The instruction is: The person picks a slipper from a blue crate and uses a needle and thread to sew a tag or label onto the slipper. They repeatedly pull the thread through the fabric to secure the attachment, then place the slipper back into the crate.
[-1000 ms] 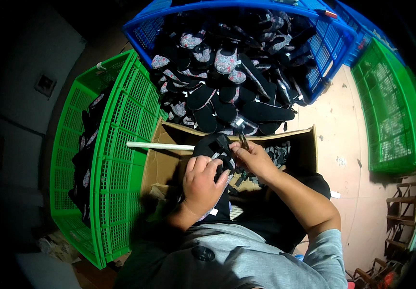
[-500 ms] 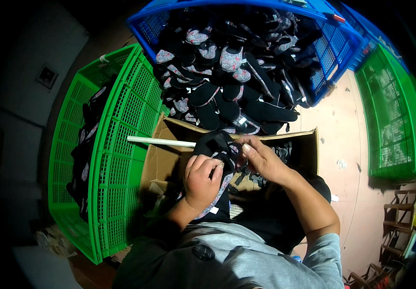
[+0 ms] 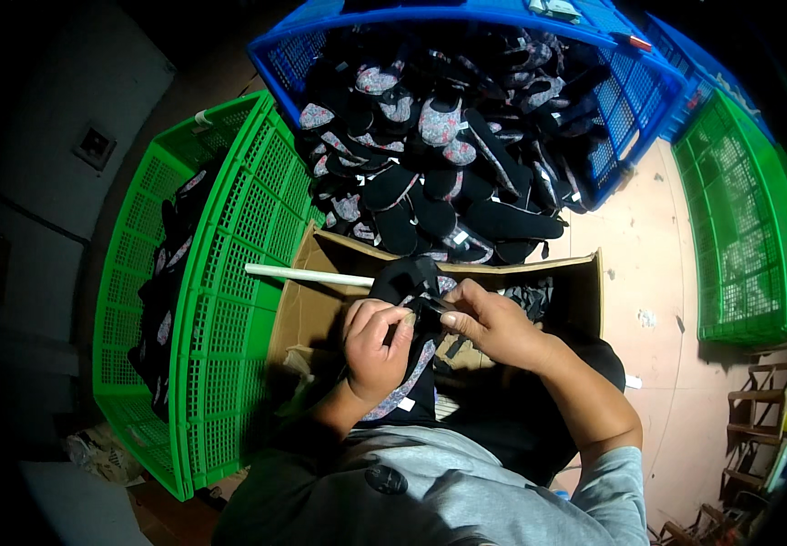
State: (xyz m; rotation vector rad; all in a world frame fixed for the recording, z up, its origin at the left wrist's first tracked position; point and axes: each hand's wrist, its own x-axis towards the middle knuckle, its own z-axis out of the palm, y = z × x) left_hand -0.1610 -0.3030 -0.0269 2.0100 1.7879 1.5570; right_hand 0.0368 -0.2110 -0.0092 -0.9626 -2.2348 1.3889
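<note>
My left hand (image 3: 377, 344) grips a black cloth shoe (image 3: 409, 282) with a floral lining, held upright over an open cardboard box (image 3: 311, 314). My right hand (image 3: 493, 323) pinches the same shoe at its middle, fingertips meeting the left hand's. Both hands hold it above my lap. A white rod (image 3: 307, 275) lies across the box's left corner, just left of the shoe. What is between the fingertips is too small to make out.
A blue crate (image 3: 634, 100) heaped with black and floral shoes (image 3: 430, 173) stands ahead. A green crate (image 3: 229, 300) with a few shoes sits at my left, another green crate (image 3: 748, 237) at the right. Wooden stools (image 3: 762, 446) stand at lower right on the bare floor.
The hands have drawn slightly closer together on the shoe; my right fingers shifted toward the left hand. The view has tilted a little.
</note>
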